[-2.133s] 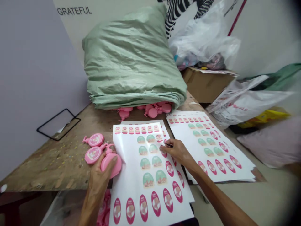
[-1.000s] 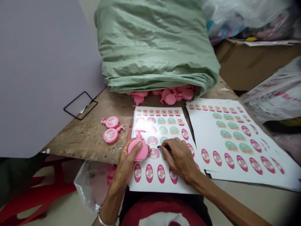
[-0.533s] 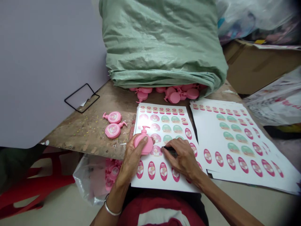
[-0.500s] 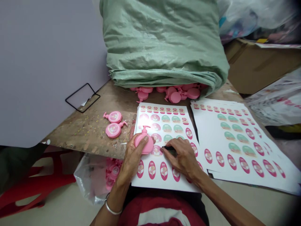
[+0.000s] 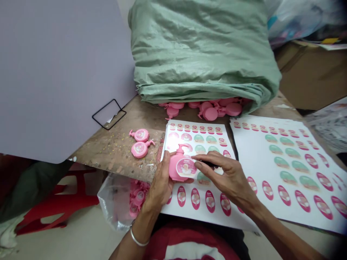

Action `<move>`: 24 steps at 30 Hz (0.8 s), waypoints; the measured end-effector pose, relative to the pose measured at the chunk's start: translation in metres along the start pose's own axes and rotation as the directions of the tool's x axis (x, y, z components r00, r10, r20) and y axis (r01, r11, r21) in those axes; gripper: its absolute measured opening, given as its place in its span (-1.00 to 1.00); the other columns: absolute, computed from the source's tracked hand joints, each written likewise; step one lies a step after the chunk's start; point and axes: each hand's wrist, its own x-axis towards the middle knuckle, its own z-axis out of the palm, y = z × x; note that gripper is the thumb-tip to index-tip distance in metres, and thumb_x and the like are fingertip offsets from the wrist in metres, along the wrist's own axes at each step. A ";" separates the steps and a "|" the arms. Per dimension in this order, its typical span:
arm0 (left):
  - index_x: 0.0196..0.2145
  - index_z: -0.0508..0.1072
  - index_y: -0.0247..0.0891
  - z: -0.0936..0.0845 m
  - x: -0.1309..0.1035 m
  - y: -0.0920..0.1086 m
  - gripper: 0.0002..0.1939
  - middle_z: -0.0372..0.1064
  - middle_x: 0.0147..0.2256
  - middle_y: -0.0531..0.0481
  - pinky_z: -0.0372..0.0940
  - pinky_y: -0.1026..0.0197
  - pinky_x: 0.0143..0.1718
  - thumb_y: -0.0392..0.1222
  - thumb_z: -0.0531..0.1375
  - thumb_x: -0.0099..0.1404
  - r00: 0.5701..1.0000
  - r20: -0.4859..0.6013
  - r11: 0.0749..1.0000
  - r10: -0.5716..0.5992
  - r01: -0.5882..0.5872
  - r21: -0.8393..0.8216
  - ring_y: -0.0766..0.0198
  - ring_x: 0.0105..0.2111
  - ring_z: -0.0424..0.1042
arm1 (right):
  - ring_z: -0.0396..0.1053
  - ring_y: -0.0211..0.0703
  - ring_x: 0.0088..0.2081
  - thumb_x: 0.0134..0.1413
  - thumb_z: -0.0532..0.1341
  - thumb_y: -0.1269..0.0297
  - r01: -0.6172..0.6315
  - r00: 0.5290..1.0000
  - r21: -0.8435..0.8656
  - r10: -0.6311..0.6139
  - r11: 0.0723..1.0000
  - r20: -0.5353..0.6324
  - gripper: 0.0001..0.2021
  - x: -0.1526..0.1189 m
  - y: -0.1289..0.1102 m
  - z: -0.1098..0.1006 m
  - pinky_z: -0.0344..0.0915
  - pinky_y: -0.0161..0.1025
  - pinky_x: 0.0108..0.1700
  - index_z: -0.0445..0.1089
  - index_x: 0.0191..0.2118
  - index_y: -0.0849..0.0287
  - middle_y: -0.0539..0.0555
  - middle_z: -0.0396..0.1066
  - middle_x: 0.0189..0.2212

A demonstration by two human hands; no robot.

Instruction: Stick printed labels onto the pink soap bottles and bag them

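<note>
My left hand (image 5: 160,182) is closed around a pink toy pump bottle (image 5: 174,172), its pump pointing away from me and its flat face turned up. A rounded pink sticker (image 5: 185,167) with a picture on it lies over that face. My right hand (image 5: 229,173) pinches the sticker's right edge between thumb and finger. A dark, slim tool (image 5: 208,163) shows under the right fingers; its kind is hidden. Beneath both hands is a sticker sheet (image 5: 195,215) with pink, green and oval labels. Two labelled pump bottles (image 5: 141,148) lie to the left.
A big green sack (image 5: 203,54) stands at the back, with pink bottles (image 5: 210,112) spilling from its mouth. More sticker sheets (image 5: 252,151) lie right. A clear bag (image 5: 112,202) of pink pieces hangs below the table's left edge, near a red stool (image 5: 78,202).
My right hand has lifted a pink sticker off the sheet and brought it left onto the bottle's face. The whole view has shifted a little, so things sit further right.
</note>
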 end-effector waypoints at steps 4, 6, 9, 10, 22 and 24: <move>0.00 0.48 -0.20 0.006 -0.002 0.001 -0.52 0.46 -0.04 -0.11 0.52 0.16 -0.29 0.17 0.07 0.34 1.000 0.014 0.999 -0.012 0.013 -0.036 0.09 -0.09 0.47 | 0.36 -0.18 -0.41 0.15 0.25 0.18 0.034 0.999 -0.014 -0.034 0.999 -0.007 -0.84 0.002 -0.001 0.008 0.31 -0.17 -0.32 0.55 -0.21 0.06 0.02 0.49 -0.45; 0.04 0.46 -0.19 0.007 -0.002 0.002 -0.54 0.45 -0.02 -0.10 0.52 0.16 -0.27 0.13 0.07 0.36 1.000 0.020 0.999 -0.009 0.010 -0.045 0.10 -0.08 0.47 | 0.36 -0.19 -0.41 0.16 0.25 0.20 0.030 0.999 -0.015 -0.030 0.999 -0.014 -0.84 0.000 -0.001 0.009 0.29 -0.19 -0.34 0.55 -0.21 0.08 0.03 0.48 -0.45; 0.04 0.47 -0.19 0.008 -0.001 0.001 -0.54 0.44 0.02 -0.09 0.51 0.16 -0.24 0.11 0.03 0.39 1.000 0.017 0.998 -0.018 0.019 -0.055 0.11 -0.07 0.46 | 0.36 -0.20 -0.39 0.16 0.26 0.23 0.038 0.999 -0.013 -0.038 0.999 -0.025 -0.84 0.000 -0.002 0.010 0.29 -0.20 -0.33 0.55 -0.20 0.12 0.03 0.48 -0.43; 0.04 0.47 -0.19 0.008 -0.001 0.001 -0.55 0.43 0.03 -0.08 0.51 0.17 -0.23 0.10 0.02 0.40 1.000 0.013 0.999 -0.018 0.018 -0.051 0.12 -0.07 0.46 | 0.37 -0.21 -0.39 0.15 0.26 0.24 0.046 0.998 -0.013 -0.047 0.999 -0.030 -0.85 0.000 -0.002 0.009 0.29 -0.20 -0.32 0.54 -0.21 0.13 0.03 0.48 -0.43; 0.03 0.48 -0.15 0.009 -0.001 0.004 -0.56 0.42 0.04 -0.06 0.51 0.18 -0.27 0.09 -0.02 0.42 1.000 -0.016 1.000 0.003 -0.003 -0.012 0.12 -0.06 0.45 | 0.32 -0.25 -0.44 0.14 0.27 0.31 0.128 0.990 -0.101 -0.133 0.987 -0.046 -0.87 0.004 -0.005 0.011 0.25 -0.21 -0.32 0.53 -0.21 0.18 -0.01 0.42 -0.49; 0.01 0.49 -0.17 0.008 0.000 0.003 -0.54 0.42 0.03 -0.07 0.51 0.17 -0.26 0.12 -0.02 0.41 1.000 -0.012 1.000 -0.003 0.003 -0.017 0.12 -0.07 0.46 | 0.32 -0.25 -0.44 0.15 0.27 0.31 0.137 0.988 -0.116 -0.144 0.984 -0.047 -0.88 0.004 -0.006 0.011 0.24 -0.20 -0.32 0.53 -0.22 0.19 -0.01 0.41 -0.49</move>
